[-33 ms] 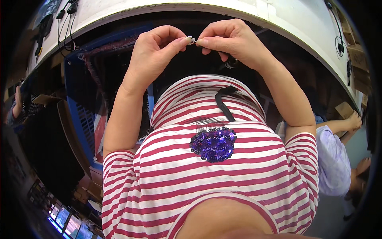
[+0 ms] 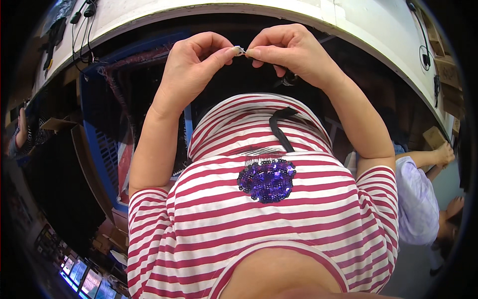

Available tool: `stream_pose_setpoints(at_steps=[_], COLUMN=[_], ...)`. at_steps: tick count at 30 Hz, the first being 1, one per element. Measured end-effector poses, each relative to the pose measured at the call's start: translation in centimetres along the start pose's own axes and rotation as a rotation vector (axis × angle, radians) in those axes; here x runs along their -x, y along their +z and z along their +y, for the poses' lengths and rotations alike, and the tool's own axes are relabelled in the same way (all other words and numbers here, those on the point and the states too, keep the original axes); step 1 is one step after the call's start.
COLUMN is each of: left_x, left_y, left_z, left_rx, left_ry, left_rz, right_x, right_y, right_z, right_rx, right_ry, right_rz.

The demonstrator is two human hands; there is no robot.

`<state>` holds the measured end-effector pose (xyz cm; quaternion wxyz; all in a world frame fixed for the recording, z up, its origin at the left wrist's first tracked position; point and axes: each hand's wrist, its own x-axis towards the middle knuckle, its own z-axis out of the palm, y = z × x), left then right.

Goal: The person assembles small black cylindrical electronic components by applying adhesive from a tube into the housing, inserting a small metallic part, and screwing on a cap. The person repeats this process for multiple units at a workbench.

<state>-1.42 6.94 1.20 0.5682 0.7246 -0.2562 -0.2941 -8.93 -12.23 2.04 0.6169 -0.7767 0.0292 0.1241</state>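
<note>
Currently both hands, left hand (image 2: 191, 67) and right hand (image 2: 289, 52), pinch a tiny pale part (image 2: 240, 50) between fingertips above the striped shirt (image 2: 259, 219), below the white desk (image 2: 279, 12); likely light, fiddly, so grip its ends.

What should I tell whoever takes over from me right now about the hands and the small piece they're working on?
Left hand: raised in front of the chest, thumb and forefinger pinching a tiny white piece.
Right hand: pinches the same piece from the other side; something dark shows beneath it, too hidden to identify.
Both hands meet below the white table edge.
Done: piece gripped between both hands.
Left: whatever fine fingertip work follows; too small to judge progress.
</note>
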Motion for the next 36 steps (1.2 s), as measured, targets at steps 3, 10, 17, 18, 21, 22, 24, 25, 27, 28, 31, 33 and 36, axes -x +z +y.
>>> stream_pose_setpoints(at_steps=[3,10,17,18,21,22,24,25,27,28,31,33,36], left_x=[0.0,0.2,-0.2,-0.2,-0.3,-0.4,-0.4,-0.4,-0.5,-0.6,-0.8,-0.9,-1.0], left_y=[0.0,0.1,-0.1,-0.1,0.0,0.2,0.8,1.0,1.6,1.9,2.7,2.8,1.3], left_z=[0.0,0.2,-0.5,-0.6,-0.9,-1.1,-1.5,-1.9,-2.3,-2.3,-2.5,-2.2,-1.4], left_rx=[-0.044,-0.065,0.065,0.112,0.297,0.386,0.542,0.609,0.716,0.756,0.819,0.766,0.482], left_ry=[0.011,0.021,0.018,-0.004,-0.061,-0.074,-0.102,-0.118,-0.125,-0.117,-0.105,-0.101,-0.099], left_rz=[-0.015,-0.007,-0.039,-0.053,-0.082,-0.083,-0.074,-0.064,-0.017,0.015,0.085,0.068,-0.057], right_x=[0.2,0.3,0.4,0.3,0.1,0.1,0.0,0.1,0.2,0.1,0.2,-0.1,0.0], right_y=[0.2,0.0,0.3,0.3,0.0,-0.1,-0.1,0.0,0.5,1.1,2.0,1.2,-0.2], right_z=[0.0,-0.1,0.4,0.4,0.7,0.6,0.5,0.5,0.6,1.0,1.5,1.9,1.8], right_rx=[0.008,0.003,-0.020,-0.018,-0.132,-0.174,-0.256,-0.216,-0.134,-0.115,0.194,0.268,0.156], right_ry=[-0.024,0.015,-0.085,-0.086,-0.035,-0.011,0.035,-0.003,-0.082,-0.194,-0.523,-0.540,-0.401], right_rz=[0.029,-0.030,0.075,0.084,-0.012,-0.037,-0.085,-0.034,0.063,0.163,0.444,0.418,0.251])
